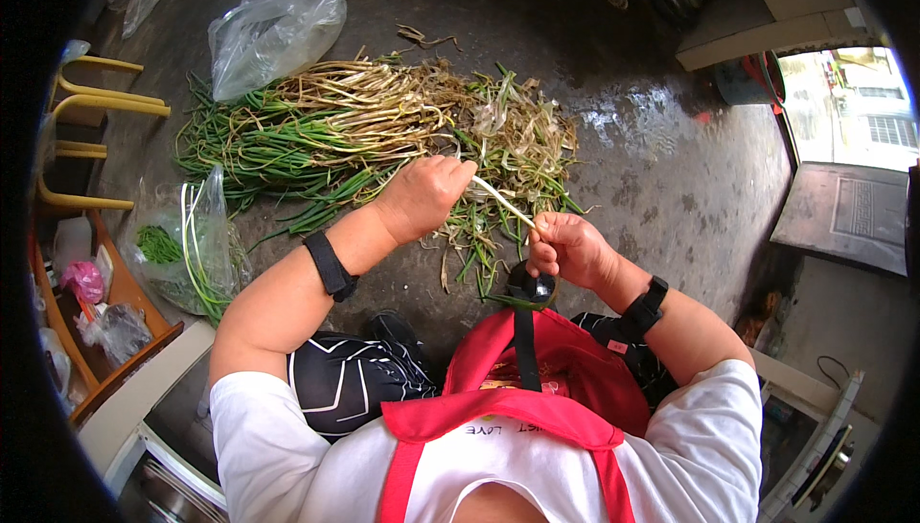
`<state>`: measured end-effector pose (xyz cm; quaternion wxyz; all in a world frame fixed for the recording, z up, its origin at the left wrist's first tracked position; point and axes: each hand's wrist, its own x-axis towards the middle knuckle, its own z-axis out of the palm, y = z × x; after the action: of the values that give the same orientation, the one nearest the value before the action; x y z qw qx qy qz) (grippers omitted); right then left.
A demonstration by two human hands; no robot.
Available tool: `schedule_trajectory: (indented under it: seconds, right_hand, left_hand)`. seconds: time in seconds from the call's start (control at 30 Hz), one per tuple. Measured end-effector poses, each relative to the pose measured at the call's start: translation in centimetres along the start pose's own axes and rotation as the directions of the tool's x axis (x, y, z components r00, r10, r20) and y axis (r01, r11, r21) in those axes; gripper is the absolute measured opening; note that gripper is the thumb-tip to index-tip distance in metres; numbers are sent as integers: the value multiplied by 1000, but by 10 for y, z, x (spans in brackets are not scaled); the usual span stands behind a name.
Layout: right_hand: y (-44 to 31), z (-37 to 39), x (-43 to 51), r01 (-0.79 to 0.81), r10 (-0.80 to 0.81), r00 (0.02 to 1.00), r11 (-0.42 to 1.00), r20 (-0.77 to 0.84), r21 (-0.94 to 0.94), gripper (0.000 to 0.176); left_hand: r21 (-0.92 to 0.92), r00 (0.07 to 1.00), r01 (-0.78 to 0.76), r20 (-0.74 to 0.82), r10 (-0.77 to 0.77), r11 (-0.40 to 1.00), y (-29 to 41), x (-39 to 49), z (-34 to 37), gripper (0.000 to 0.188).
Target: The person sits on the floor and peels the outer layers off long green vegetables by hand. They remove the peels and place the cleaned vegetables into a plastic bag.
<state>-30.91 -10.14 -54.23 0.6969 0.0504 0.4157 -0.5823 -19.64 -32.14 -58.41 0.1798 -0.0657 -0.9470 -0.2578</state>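
Observation:
Between my two hands stretches the white stalk of a spring onion (503,201). My left hand (429,192) is closed around its upper left end, and my right hand (575,246) pinches the lower right end between thumb and fingers. Just beyond lies a big heap of spring onions (323,121) on the floor, green leaves to the left and pale stalks with roots to the right. Stripped skins and leaf scraps (525,142) are piled beside it, beyond my hands. A clear plastic bag (215,250) at left has a few clean white-stemmed onions (190,225) lying across it.
Another clear plastic bag (277,34) rests against the heap's far side. Yellow stool legs (108,106) and an orange wooden drawer (136,307) with bags stand at left. Wet patches mark the concrete floor (632,171). A bucket (751,81) stands at far right.

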Motion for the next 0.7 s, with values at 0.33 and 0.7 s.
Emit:
schedule_trajectory:
  seconds: [0.33, 0.7]
  right_hand:
    - [2, -9, -2, 34, -32, 999, 998, 37, -48, 16]
    - [-8, 0, 0, 197, -197, 980, 980, -6, 43, 14]
  left_hand:
    - [-558, 731, 669, 377, -569, 490, -8, 1, 3, 11]
    - [-11, 778, 422, 518, -356, 906, 3, -7, 18, 53]
